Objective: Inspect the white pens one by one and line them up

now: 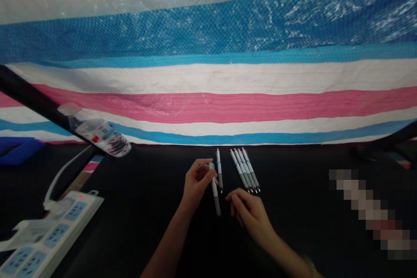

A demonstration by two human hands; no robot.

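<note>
In the head view, my left hand (197,182) is closed, pinching the upper part of a white pen with a grey grip (215,193) between thumb and fingers. The pen points down toward me, slightly tilted. Close by on its right, a similar pen (219,169) lies on the black table (137,226). My right hand (249,213) is to the right of the held pen and apart from it, its fingers curled together with nothing visible in them. Beyond it, several white-and-grey pens (245,170) lie side by side in a slanted row.
A power strip (61,230) with a plug and white cable occupies the left front. Behind it, a clear plastic bottle (103,137) leans at a slant near a dark bar (39,100). A blue tray-like object (19,150) sits far left. A striped sheet (208,78) hangs behind the table.
</note>
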